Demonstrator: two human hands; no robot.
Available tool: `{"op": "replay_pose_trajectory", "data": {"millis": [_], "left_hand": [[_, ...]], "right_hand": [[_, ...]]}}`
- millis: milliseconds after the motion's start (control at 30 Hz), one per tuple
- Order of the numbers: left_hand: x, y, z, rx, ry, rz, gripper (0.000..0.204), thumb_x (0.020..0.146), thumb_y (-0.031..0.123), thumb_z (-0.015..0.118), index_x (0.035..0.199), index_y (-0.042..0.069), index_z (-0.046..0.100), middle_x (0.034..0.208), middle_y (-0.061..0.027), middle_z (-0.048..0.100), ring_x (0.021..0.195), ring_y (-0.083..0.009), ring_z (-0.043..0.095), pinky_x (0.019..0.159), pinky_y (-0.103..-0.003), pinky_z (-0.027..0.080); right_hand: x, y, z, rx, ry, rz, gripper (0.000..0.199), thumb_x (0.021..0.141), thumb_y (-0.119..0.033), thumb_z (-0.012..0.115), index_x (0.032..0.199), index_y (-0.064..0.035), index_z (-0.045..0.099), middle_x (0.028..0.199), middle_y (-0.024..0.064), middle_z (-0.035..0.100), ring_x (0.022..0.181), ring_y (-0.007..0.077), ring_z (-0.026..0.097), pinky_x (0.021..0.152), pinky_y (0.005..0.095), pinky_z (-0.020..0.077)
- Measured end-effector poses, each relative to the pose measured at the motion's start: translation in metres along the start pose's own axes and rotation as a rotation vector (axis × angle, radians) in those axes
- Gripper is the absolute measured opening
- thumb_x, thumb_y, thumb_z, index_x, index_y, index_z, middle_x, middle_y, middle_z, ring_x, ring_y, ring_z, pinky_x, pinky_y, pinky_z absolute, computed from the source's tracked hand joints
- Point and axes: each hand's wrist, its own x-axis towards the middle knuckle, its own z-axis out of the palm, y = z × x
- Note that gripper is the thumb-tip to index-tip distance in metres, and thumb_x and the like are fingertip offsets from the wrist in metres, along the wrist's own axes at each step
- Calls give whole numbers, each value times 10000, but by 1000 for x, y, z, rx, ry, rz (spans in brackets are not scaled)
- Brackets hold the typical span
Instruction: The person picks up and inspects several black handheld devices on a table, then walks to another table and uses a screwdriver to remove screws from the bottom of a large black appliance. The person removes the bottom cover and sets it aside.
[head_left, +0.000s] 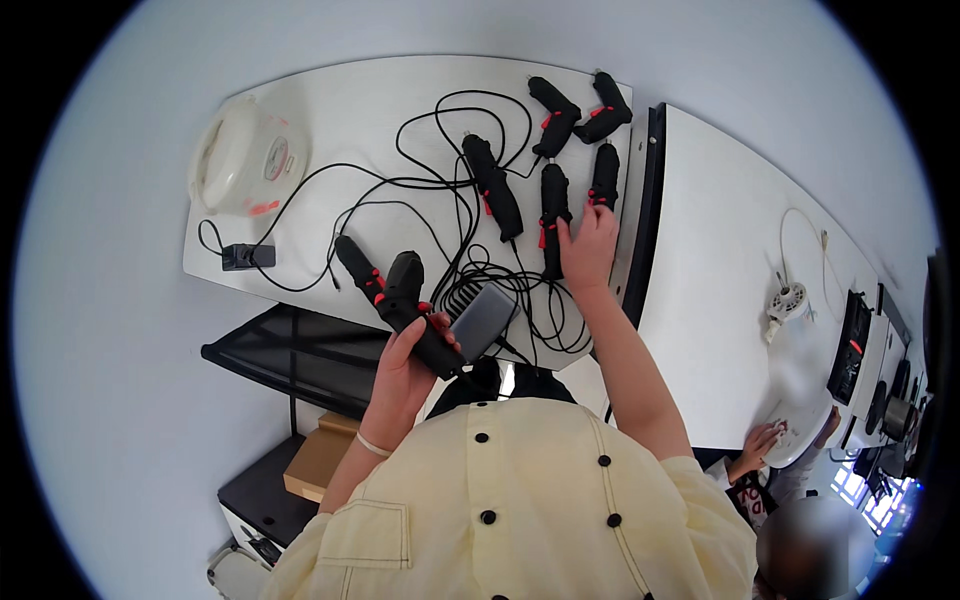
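My left hand [400, 365] is wrapped round the handle of a black electric screwdriver [403, 283] with red parts, its head pointing away from me. Just left of it another such screwdriver [358, 265] lies on the white table. At the table's right side, the fingers of my right hand [590, 250] close over the lower end of a black electric screwdriver [605, 175]; the covered part is hidden. My right thumb is against or very near a neighbouring screwdriver [553, 205]. A flat grey box [485, 322] sits between my hands among coiled black cables [470, 285].
More screwdrivers lie farther back, including one at mid-table [490, 185] and a pair [553, 115] at the far right corner. A white rice cooker [245, 160] and black adapter [247, 257] are on the left. A person's hand [762, 440] shows by the right-hand white table [720, 260].
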Motion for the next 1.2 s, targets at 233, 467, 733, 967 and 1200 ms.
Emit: {"op": "replay_pose_trajectory", "data": {"millis": [233,467,733,967,1200], "left_hand": [[-2,1,-5,12,7,6,262,891,179,543,1122,74,476,965,-87,536,844,-193,528,811,-372,447],[-4,-3,-8,-17,-90,-40,253,914,236,522,1127,100,511,982,-66,535,863,-175,489,833,-348,400],[4,-2,-15,111,-246,-61,250,941,267,489,1129,103,499,1002,-44,488,875,-152,479,839,-305,405],[8,-1,-13,121,-255,-94,236,924,244,515,1110,103,478,983,-58,469,852,-163,476,811,-315,417],[6,-1,-9,125,-277,-112,240,926,269,519,1098,105,487,978,-52,476,865,-150,485,828,-298,410]], "right_hand": [[-8,-31,5,-281,-429,241,545,771,-522,615,855,15,568,845,168,583,814,312,614,667,405,522],[-17,-16,54,-292,-421,316,379,745,-300,638,921,28,567,880,153,604,817,249,627,675,319,523],[-15,-20,40,-103,-505,498,393,755,-284,656,959,39,562,962,163,590,902,248,607,737,315,525],[-15,-14,34,355,-385,781,409,697,-263,697,937,42,569,914,201,619,852,319,626,742,380,517],[-9,-12,29,596,-378,798,511,659,-295,731,989,57,565,947,213,624,891,342,615,776,395,503]]}}
